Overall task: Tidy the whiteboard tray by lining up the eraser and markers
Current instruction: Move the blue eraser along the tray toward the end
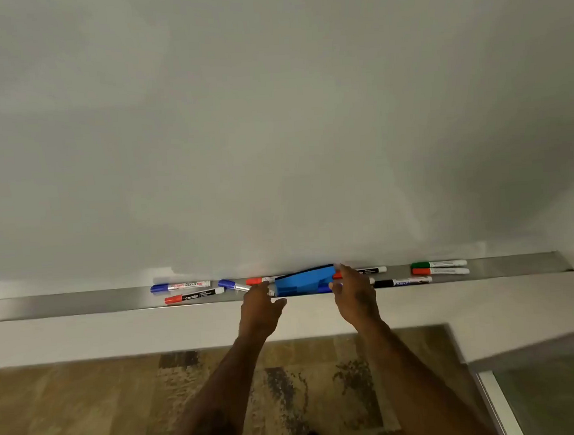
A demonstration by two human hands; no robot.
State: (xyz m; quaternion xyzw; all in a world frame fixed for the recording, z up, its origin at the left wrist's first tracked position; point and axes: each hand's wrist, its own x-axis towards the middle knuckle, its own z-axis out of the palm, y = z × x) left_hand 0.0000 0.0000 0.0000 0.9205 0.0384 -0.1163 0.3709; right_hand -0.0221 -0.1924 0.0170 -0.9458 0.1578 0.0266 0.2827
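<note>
- Now at the eraser (304, 280): blue, blocky plastic body, dark felt edge along top, lying skewed mid-tray (65, 303), near end tipped up off the metal.
- Left hand (259, 308) at eraser's left end, fingers (261, 287) loosely spread, just touching or a hair short — cannot tell.
- Right hand (352, 297) at eraser's right end, fingers (341, 271) curled onto the top corner, thumb low on the front face; looks like a light two-sided hold, not a firm pinch.
- Best approach, likely: square both ends together, rotate flat and parallel to tray lip, slide rather than lift; smooth brushed steel should let it glide.
- Risk: markers tucked under and behind eraser may roll — round, slick barrels.
- Left of eraser: blue marker (180, 286), red-capped marker (194, 295), slanted blue marker (232, 285).
- Right of eraser: black marker (402, 282), green marker (438, 264), orange marker (440, 270), already near parallel.
</note>
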